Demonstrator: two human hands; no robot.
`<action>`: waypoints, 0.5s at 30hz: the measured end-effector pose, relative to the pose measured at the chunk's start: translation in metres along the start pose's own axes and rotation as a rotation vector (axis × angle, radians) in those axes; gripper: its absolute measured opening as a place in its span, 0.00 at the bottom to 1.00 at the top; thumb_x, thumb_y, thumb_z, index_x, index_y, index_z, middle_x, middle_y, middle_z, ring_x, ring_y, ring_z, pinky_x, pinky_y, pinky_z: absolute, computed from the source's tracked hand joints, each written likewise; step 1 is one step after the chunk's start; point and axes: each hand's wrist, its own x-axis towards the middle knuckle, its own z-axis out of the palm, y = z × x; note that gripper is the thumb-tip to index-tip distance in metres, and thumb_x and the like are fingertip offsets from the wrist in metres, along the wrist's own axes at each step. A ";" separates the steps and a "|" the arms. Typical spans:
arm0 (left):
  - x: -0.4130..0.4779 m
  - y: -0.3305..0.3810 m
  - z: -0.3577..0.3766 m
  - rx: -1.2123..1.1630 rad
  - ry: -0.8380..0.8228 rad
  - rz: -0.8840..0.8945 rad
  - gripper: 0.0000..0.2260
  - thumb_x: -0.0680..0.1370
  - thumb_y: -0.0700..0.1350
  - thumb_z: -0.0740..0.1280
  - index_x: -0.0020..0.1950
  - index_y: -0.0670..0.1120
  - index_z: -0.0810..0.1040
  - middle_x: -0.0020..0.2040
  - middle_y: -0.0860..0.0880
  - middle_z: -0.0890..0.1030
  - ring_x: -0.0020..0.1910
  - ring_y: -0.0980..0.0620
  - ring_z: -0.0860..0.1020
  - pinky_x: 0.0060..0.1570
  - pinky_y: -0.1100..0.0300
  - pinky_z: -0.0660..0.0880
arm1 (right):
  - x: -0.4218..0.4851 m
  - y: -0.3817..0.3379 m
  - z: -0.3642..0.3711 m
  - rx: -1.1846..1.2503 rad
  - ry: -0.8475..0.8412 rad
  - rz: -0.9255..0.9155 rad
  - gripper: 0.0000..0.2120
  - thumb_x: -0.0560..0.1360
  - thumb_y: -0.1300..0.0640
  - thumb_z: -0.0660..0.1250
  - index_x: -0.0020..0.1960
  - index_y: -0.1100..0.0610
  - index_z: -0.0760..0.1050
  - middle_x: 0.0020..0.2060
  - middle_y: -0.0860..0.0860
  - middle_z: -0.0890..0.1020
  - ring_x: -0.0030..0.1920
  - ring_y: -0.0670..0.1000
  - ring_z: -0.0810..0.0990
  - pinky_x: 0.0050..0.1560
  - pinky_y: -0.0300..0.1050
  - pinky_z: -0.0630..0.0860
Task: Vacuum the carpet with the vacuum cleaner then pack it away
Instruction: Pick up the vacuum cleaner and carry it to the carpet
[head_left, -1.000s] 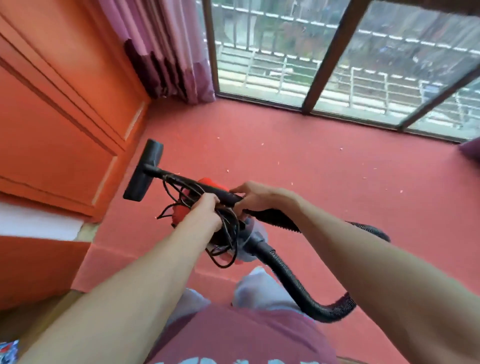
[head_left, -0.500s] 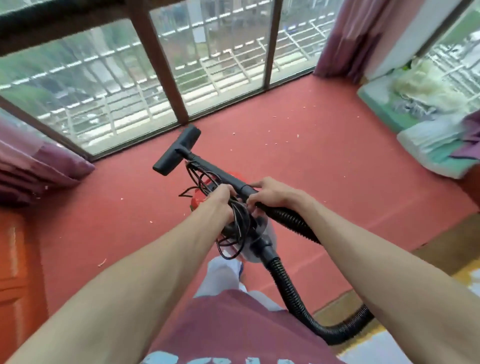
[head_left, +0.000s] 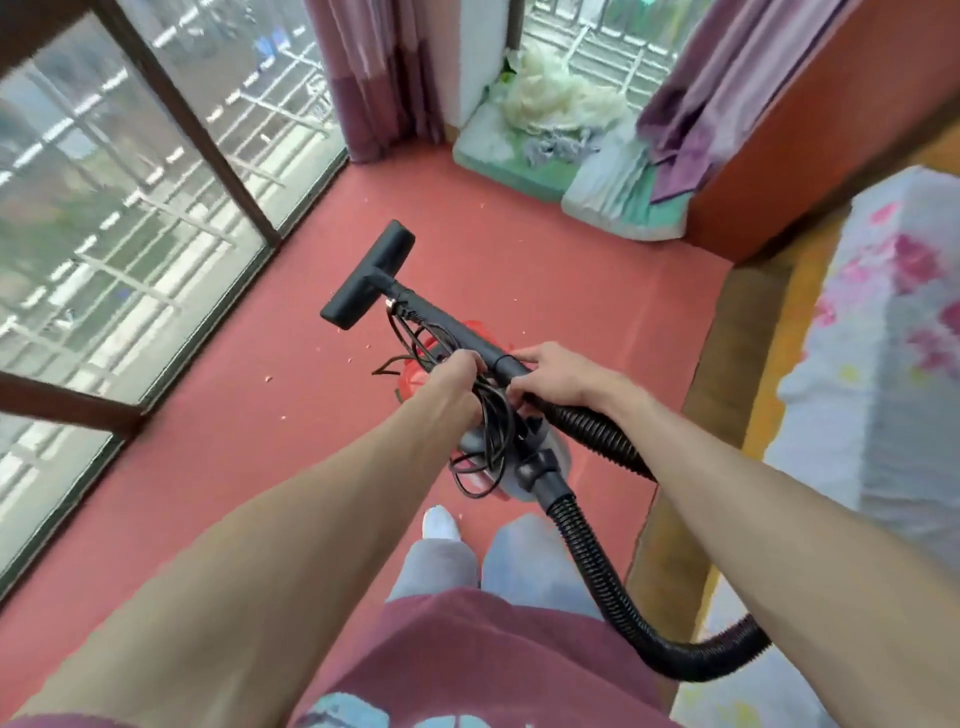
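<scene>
I hold a small red and grey vacuum cleaner (head_left: 519, 467) off the red carpet (head_left: 270, 426), in front of my waist. My left hand (head_left: 454, 376) is closed around its handle together with a bundle of black cord (head_left: 491, 441). My right hand (head_left: 558, 374) grips the black wand (head_left: 447, 322) where it joins the ribbed hose (head_left: 587, 545). The black floor nozzle (head_left: 370, 275) sticks out ahead in the air. The hose loops down to the right and back behind my right arm. Small pale crumbs dot the carpet.
Tall windows with dark frames (head_left: 208, 140) run along the left. Purple curtains (head_left: 374, 78) hang in the far corner. Green and white cushions with crumpled cloth (head_left: 566, 156) lie at the far end. A bed with a flowered sheet (head_left: 883, 338) stands on the right, beside an orange wall.
My view has swung to the right, from the orange cupboard past the windows to the cushion corner and the bed. Both hands keep the same hold on the vacuum cleaner.
</scene>
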 end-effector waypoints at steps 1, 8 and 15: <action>-0.004 0.015 0.019 0.036 -0.038 -0.005 0.07 0.75 0.34 0.55 0.49 0.38 0.70 0.35 0.41 0.73 0.22 0.44 0.76 0.23 0.50 0.78 | 0.005 0.001 -0.017 0.053 0.034 0.013 0.14 0.74 0.69 0.63 0.59 0.64 0.76 0.31 0.53 0.80 0.23 0.43 0.77 0.27 0.34 0.74; 0.014 0.090 0.151 0.317 -0.118 -0.019 0.11 0.78 0.37 0.54 0.56 0.39 0.73 0.48 0.38 0.78 0.37 0.42 0.77 0.35 0.48 0.78 | 0.049 0.025 -0.129 0.162 0.204 0.086 0.15 0.72 0.64 0.65 0.57 0.59 0.78 0.29 0.51 0.81 0.27 0.50 0.78 0.34 0.47 0.79; 0.087 0.128 0.287 0.422 -0.110 -0.091 0.09 0.78 0.35 0.56 0.52 0.37 0.74 0.39 0.38 0.76 0.33 0.42 0.76 0.25 0.50 0.78 | 0.123 0.083 -0.237 0.382 0.262 0.177 0.16 0.70 0.66 0.66 0.57 0.61 0.79 0.30 0.53 0.79 0.24 0.48 0.76 0.29 0.39 0.73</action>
